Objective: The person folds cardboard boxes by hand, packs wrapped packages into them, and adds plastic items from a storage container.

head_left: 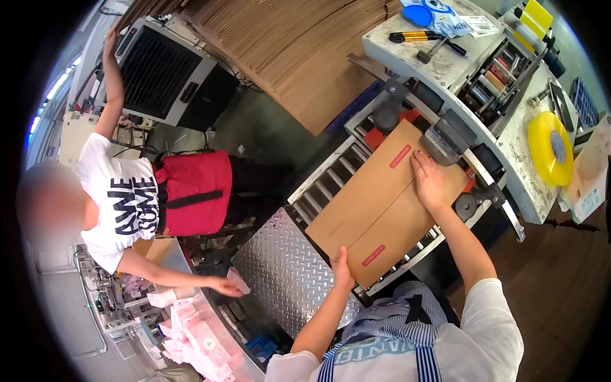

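A closed brown cardboard box [375, 210] with two red labels lies on a roller conveyor [340, 172], its flaps meeting along a middle seam. My left hand [344, 270] grips the box's near left corner, thumb up along the edge and the other fingers largely hidden. Flat on top, toward the far right end, rests my right hand [429, 181] with its fingers stretched out. Just beyond those fingers, the taping head [449, 137] of a carton sealing machine [439, 57] stands over the box's far end.
A diamond-plate metal surface [280, 267] adjoins the conveyor. On the left, a co-worker [137, 197] reaches toward pink-and-white boxes [197, 337]. Flat cardboard stacks [299, 51] stand behind. Yellow tape [550, 149] and a utility knife [407, 37] lie on the machine.
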`<action>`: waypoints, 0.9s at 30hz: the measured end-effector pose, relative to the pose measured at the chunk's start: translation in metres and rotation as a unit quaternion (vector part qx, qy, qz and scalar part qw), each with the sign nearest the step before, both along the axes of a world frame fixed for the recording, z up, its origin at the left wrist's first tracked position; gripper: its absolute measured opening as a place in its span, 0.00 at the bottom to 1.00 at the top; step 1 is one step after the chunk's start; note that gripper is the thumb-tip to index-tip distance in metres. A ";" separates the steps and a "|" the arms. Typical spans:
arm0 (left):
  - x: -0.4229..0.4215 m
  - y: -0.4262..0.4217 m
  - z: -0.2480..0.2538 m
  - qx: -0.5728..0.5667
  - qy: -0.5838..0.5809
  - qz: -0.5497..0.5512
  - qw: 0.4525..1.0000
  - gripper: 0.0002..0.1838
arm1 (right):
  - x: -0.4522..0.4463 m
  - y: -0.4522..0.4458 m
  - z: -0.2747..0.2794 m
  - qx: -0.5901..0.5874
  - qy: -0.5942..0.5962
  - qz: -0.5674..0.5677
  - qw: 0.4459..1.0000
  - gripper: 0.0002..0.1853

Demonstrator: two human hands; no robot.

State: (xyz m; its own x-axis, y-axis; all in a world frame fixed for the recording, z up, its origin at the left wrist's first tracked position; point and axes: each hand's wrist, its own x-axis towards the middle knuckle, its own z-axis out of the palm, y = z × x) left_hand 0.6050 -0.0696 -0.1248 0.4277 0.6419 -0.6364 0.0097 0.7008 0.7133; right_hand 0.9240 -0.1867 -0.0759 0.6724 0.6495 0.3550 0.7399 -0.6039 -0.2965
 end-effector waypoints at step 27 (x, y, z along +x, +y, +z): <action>0.034 -0.023 -0.009 0.123 0.192 -0.350 0.908 0.42 | -0.090 -0.046 0.008 0.046 0.045 -0.048 0.997 0.29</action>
